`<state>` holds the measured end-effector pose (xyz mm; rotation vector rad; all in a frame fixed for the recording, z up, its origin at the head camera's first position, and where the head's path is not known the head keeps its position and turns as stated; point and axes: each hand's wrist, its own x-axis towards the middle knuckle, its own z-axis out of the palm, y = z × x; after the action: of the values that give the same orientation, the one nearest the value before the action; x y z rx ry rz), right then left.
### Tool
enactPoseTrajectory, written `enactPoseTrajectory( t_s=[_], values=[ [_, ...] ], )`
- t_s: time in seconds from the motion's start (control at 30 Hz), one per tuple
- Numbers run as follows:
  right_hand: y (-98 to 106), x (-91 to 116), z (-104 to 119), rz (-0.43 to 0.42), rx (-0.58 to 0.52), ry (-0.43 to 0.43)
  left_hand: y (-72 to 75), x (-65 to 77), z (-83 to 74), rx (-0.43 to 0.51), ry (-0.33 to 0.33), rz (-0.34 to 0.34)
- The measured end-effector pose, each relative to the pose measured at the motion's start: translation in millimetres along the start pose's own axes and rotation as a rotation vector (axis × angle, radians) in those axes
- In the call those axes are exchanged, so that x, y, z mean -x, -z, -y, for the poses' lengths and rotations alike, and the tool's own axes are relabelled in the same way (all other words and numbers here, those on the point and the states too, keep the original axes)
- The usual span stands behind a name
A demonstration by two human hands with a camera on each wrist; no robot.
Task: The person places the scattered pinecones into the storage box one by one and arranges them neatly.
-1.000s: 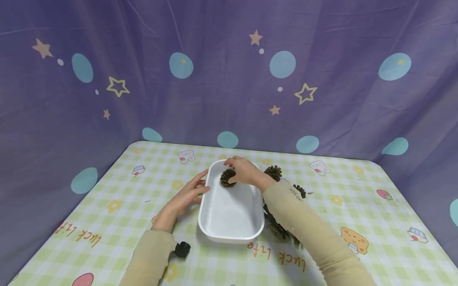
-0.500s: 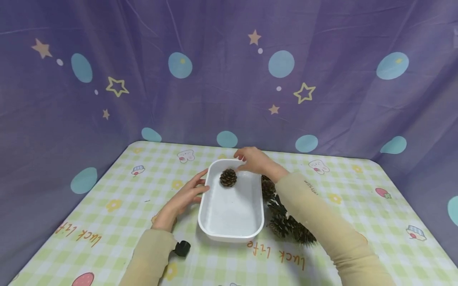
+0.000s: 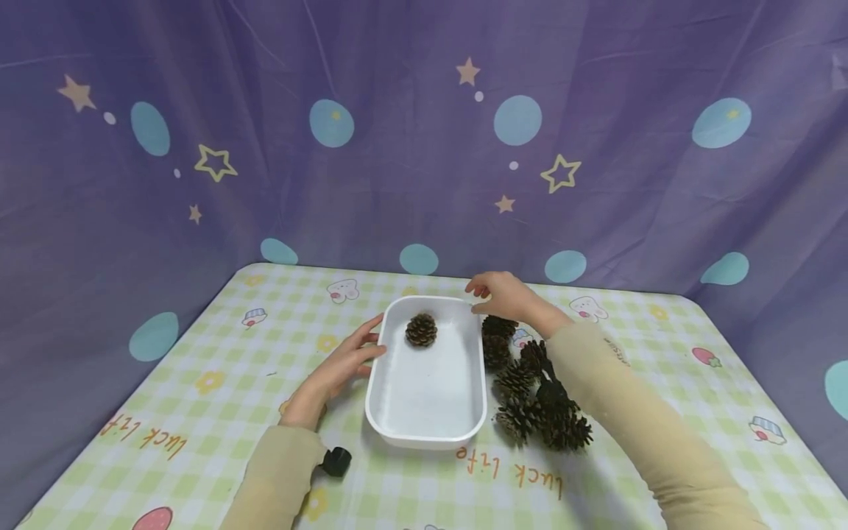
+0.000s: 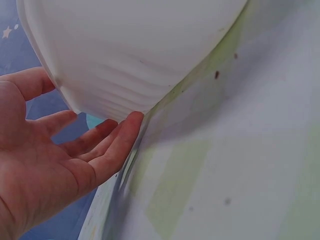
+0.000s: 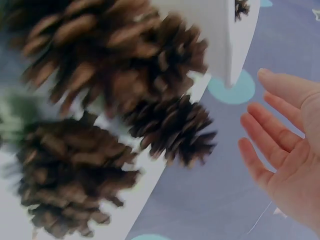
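Observation:
A white rectangular tub (image 3: 427, 390) stands on the table, with one pine cone (image 3: 421, 330) lying inside near its far left corner. My left hand (image 3: 339, 368) rests its outstretched fingertips against the tub's left wall; the left wrist view shows the fingers (image 4: 112, 150) touching the wall low down. Over the tub's far right corner my right hand (image 3: 506, 298) hovers, its fingers loosely bent and holding nothing. Just below it, along the tub's right side, lies a pile of several brown pine cones (image 3: 520, 419). In the right wrist view these cones (image 5: 75, 175) look large and partly blurred.
A green-and-white checked cloth (image 3: 218, 434) with printed figures covers the table. Behind it hangs a purple curtain (image 3: 397, 206) with stars and dots. A small black object (image 3: 336, 461) sits at the left sleeve's cuff.
My right hand has let go of the pine cone in the tub and moved right, out past the far right corner. More of the pile shows now. The left hand has stayed put.

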<state>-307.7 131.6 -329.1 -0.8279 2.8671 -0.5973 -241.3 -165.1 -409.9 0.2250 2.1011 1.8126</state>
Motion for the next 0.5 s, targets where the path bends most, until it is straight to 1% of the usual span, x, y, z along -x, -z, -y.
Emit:
enactPoseTrajectory(
  t_s=[0.13, 0.23, 0.37, 0.5],
  values=[
    [1, 8, -14, -0.009, -0.02, -0.002, -2.5, 6.4, -9.6, 0.005, 0.006, 0.01],
    [-1, 14, -24, -0.003, -0.045, -0.006, -2.6, 6.1, -8.9, 0.004, 0.001, 0.011],
    [0, 21, -35, 0.017, -0.079, -0.036, -0.6, 0.1, -0.2, 0.006, -0.014, 0.002],
    [0, 27, -41, 0.024, -0.095, -0.063, -1.5, 1.0, -2.0, 0.01, -0.005, -0.001]
  ],
)
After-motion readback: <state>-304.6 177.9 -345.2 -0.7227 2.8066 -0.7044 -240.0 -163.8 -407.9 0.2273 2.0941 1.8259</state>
